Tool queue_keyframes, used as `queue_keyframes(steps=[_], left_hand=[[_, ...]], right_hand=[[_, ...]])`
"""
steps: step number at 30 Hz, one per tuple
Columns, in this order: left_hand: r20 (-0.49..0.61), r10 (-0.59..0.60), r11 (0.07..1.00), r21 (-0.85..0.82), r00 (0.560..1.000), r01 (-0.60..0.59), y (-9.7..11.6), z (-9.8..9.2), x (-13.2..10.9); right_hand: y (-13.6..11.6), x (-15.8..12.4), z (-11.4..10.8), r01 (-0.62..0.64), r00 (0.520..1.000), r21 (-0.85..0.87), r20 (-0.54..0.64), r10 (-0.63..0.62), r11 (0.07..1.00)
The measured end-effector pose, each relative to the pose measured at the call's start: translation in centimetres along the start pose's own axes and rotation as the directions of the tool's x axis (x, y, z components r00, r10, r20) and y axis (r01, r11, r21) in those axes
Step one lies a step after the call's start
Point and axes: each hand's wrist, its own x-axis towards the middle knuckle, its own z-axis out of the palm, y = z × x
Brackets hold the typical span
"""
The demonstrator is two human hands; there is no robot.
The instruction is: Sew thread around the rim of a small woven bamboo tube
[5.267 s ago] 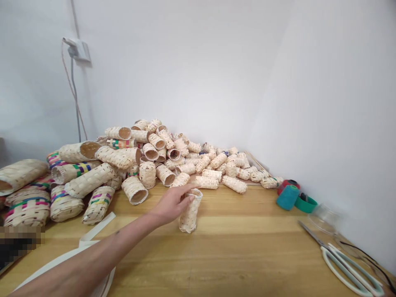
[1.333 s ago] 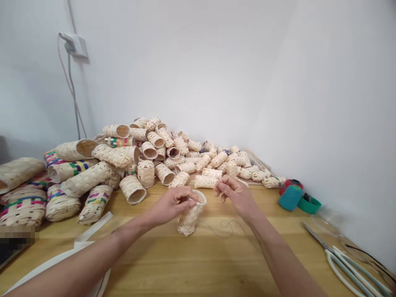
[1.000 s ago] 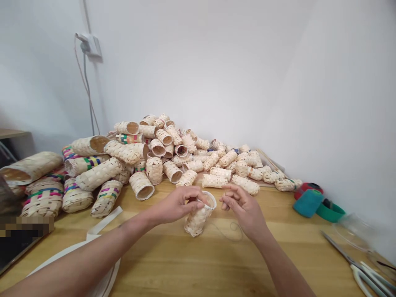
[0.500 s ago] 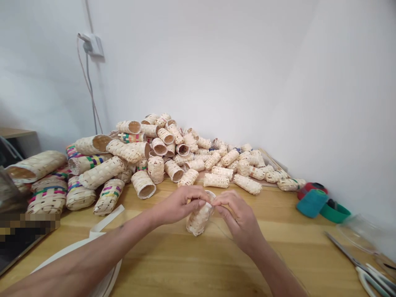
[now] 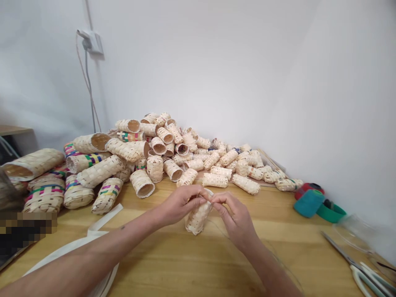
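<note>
A small pale woven basket (image 5: 197,218) stands tilted on the wooden table (image 5: 192,264). My left hand (image 5: 182,202) is closed on its rim from the left. My right hand (image 5: 235,216) pinches at the same rim from the right, fingertips together; what it holds is too small to name. A thin thread (image 5: 221,231) trails over the table below my right hand.
A big heap of woven baskets (image 5: 154,152) fills the back of the table, with larger colour-banded ones (image 5: 46,194) at the left. Teal and red thread spools (image 5: 309,200) lie at the right. Scissors (image 5: 355,266) lie at the right front. White strapping (image 5: 105,218) lies at the left front.
My right hand came into view, moved left and closed its fingertips on the basket's rim beside my left hand. The left hand has kept its hold on the basket throughout.
</note>
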Motion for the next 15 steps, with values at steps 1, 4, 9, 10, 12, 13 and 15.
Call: queue_keyframes(steps=[1, 4, 9, 10, 12, 13, 15], left_hand=[[-0.013, -0.001, 1.000, -0.005, 1.000, 0.001, -0.05, 0.05, 0.07], [-0.035, -0.010, 1.000, 0.002, 0.999, 0.010, -0.13, 0.15, 0.22], [-0.027, -0.025, 0.999, 0.032, 0.999, 0.026, 0.20, 0.06, 0.27], [-0.024, -0.025, 0.999, 0.035, 0.999, 0.026, 0.30, 0.03, 0.27], [-0.018, -0.019, 0.999, 0.034, 1.000, 0.020, 0.42, -0.05, 0.25], [-0.012, -0.012, 0.999, 0.029, 1.000, 0.012, 0.43, -0.10, 0.25], [0.006, -0.001, 1.000, 0.014, 1.000, 0.001, 0.38, -0.22, 0.24]], right_hand=[[0.02, 0.00, 0.01, 0.002, 1.000, 0.000, -0.002, -0.002, 1.000], [0.24, -0.02, 0.08, -0.008, 1.000, -0.012, -0.009, 0.008, 1.000], [0.71, -0.13, 0.31, -0.024, 1.000, -0.052, -0.014, 0.024, 0.998], [0.75, -0.14, 0.34, -0.024, 1.000, -0.058, -0.015, 0.023, 0.998], [0.79, -0.12, 0.34, -0.023, 1.000, -0.066, -0.018, 0.021, 0.998], [0.80, -0.08, 0.30, -0.022, 1.000, -0.070, -0.023, 0.020, 0.997], [0.80, 0.05, 0.10, -0.004, 0.999, -0.083, -0.042, 0.001, 0.997]])
